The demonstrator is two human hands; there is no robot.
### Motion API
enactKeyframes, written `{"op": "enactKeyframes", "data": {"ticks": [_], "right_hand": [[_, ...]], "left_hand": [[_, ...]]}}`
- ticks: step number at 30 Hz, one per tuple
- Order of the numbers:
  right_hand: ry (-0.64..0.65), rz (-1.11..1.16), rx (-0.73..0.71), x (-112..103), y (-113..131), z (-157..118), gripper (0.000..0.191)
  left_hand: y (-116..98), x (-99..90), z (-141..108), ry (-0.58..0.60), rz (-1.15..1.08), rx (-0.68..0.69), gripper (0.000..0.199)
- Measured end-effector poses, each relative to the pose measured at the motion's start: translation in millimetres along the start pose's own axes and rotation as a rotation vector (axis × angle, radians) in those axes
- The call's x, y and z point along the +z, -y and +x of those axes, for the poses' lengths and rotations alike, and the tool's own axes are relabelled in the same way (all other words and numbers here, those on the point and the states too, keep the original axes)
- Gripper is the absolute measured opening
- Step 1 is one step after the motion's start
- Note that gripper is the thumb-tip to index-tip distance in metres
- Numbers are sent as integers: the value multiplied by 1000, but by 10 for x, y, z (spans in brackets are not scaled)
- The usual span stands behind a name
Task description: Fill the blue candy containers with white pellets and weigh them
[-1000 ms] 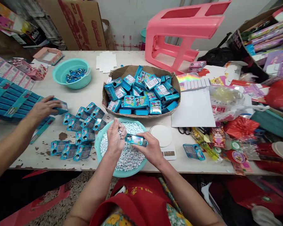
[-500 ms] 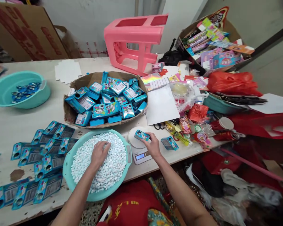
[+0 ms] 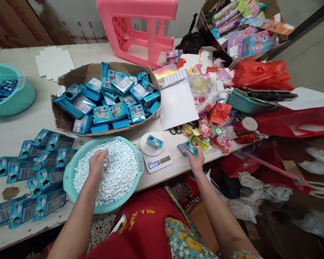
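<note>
My left hand (image 3: 97, 165) is over a turquoise basin (image 3: 67, 181) filled with small white and pale-blue candies (image 3: 118, 169). Its fingers curl closed, with a few candies showing at the fingertips. To the right of the basin, a small blue candy box (image 3: 154, 141) rests on the round plate of a white kitchen scale (image 3: 162, 164); the display is lit but unreadable. Further right, my right hand (image 3: 196, 160) grips the near end of another blue box (image 3: 187, 147) at the table's front edge.
A cardboard tray (image 3: 56, 120) piled with blue boxes stands behind the basin. Several boxes (image 3: 47, 178) lie in rows at left, near another turquoise basin (image 3: 23, 95). A pink stool (image 3: 151, 39) lies behind. Wrappers, scissors (image 3: 175, 131) and bags clutter the right.
My right hand has let go of the box on the scale and moved right to grip the other box. My left hand has lifted slightly out of the candies. The view has shifted.
</note>
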State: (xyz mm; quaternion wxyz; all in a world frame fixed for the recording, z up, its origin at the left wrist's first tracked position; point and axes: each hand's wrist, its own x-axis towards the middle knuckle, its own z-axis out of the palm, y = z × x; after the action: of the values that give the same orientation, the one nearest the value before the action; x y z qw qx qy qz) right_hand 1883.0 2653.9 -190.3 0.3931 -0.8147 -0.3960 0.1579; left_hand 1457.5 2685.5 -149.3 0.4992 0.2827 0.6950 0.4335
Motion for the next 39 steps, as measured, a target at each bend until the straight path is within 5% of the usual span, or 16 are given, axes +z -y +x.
{"op": "enactKeyframes", "data": {"ticks": [4, 9, 14, 19, 25, 34, 36, 39], "right_hand": [[-17, 85, -36, -245, 282, -128, 52], [132, 251, -190, -414, 1072, -468, 43], [462, 332, -424, -35, 1761, -869, 36], [669, 325, -641, 446, 2156, -1235, 32], [739, 316, -716, 701, 2342, -1461, 33], [769, 370, -620, 706, 2327, -1474, 34], [778, 404, -574, 645, 2290, -1436, 34], [764, 433, -480, 491, 2174, -1357, 35]], "left_hand": [[-67, -80, -8, 38, -560, -198, 18], [-129, -76, 2, 71, -809, -290, 24], [-541, -2, -259, 72, -812, -257, 30], [-1025, 125, -656, 36, -681, -21, 36], [-1012, 198, -756, -105, -642, 259, 32], [-1024, -10, -635, -95, -684, 134, 40], [-928, -65, -556, -97, -531, 168, 39], [-616, -114, -386, -97, 41, 245, 30]]}}
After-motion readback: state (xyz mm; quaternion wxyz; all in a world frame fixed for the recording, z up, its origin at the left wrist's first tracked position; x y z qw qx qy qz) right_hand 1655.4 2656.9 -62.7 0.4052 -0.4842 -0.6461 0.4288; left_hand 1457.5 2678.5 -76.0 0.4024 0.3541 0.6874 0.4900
